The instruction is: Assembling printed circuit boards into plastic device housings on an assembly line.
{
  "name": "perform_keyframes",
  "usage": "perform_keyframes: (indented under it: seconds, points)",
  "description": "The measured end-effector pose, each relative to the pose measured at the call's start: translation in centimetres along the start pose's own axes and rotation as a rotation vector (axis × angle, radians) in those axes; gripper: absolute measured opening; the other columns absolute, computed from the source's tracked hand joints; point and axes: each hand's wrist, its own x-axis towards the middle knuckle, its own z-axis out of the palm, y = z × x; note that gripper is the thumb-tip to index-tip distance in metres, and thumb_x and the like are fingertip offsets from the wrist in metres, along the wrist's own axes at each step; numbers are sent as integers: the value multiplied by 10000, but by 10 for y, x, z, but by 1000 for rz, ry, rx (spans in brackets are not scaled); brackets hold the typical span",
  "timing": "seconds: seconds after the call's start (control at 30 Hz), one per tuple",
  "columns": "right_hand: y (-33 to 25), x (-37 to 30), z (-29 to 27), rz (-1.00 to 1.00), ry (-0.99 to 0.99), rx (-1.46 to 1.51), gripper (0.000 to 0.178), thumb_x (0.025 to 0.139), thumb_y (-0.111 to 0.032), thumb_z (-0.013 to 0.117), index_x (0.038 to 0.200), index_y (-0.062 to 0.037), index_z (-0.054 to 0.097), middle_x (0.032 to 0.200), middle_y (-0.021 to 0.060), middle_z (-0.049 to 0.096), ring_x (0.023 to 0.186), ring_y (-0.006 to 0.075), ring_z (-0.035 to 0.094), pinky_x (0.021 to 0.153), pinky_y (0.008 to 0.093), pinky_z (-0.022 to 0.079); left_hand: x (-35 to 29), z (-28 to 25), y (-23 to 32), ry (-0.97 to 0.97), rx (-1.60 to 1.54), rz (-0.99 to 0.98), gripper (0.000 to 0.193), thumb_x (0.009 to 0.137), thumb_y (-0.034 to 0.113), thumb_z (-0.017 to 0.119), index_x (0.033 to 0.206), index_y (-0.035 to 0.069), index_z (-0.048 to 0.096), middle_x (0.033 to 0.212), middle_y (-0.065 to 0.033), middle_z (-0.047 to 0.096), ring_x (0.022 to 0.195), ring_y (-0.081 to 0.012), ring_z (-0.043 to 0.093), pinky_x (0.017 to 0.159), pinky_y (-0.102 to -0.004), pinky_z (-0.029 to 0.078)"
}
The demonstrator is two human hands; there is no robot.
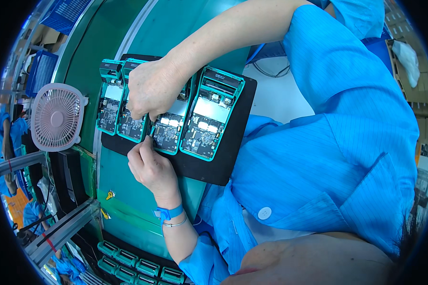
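Several teal handheld device housings with exposed circuit boards lie side by side on a black mat (214, 172). My right hand (156, 88) reaches over them, fingers curled down and closed at the left edge of one device (166, 135), near its middle. It covers the upper part of the neighbouring device (131, 124). My left hand (150, 166), with a blue wrist strap (169, 213), pinches at the lower left corner of that same device. What either hand's fingertips hold is too small or hidden to tell. The rightmost device (204, 123) and leftmost device (108, 107) are untouched.
A pink fan (57, 118) stands left of the green bench (123, 185). Yellow small parts (110, 195) lie near its left edge. More teal housings (126, 258) sit in rows at the bottom. Metal frame bars (64, 228) cross at lower left; blue baskets (42, 73) are at upper left.
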Motion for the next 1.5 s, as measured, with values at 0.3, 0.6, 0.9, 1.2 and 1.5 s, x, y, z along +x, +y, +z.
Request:
perform_keyframes:
  seconds: [0.3, 0.6, 0.9, 1.2, 1.5]
  points:
    - [2, 0, 6, -44, 99, 55, 263, 842, -343, 712, 897, -86, 700, 782, 98, 715, 760, 321, 708, 662, 470, 536, 2, -1, -4, -23, 72, 76, 224, 826, -84, 688, 992, 63, 724, 911, -87, 587, 821, -286, 610, 706, -402, 490]
    - [0, -5, 9, -77, 130, 0, 268, 831, -365, 717, 900, -106, 710, 823, 74, 724, 778, 301, 707, 664, 458, 536, 0, -5, -9, -87, -28, 133, 242, 816, -93, 688, 1013, 41, 729, 912, -86, 602, 813, -279, 601, 707, -395, 461]
    - [-33, -69, -1, 47, 145, 26, 294, 827, -392, 740, 835, -99, 718, 792, 36, 690, 746, 267, 710, 609, 419, 539, -29, -15, 50, 68, -141, -21, 152, 883, -56, 725, 1012, 25, 732, 932, -101, 618, 838, -254, 644, 685, -373, 529]
    - [-49, -76, 2, 211, 35, 3, 316, 852, -395, 725, 876, -81, 752, 829, 44, 714, 758, 255, 729, 604, 405, 568, -28, -7, 60, 39, -72, 47, 178, 866, -78, 715, 1014, 18, 734, 936, -97, 616, 839, -261, 641, 686, -382, 527]
    - [-49, -74, 8, 167, 44, 0, 314, 860, -381, 720, 909, -75, 764, 836, 62, 721, 760, 261, 734, 598, 403, 571, -34, -5, 59, 9, -48, 58, 204, 853, -77, 715, 1022, 35, 741, 941, -87, 633, 849, -263, 646, 706, -382, 519]
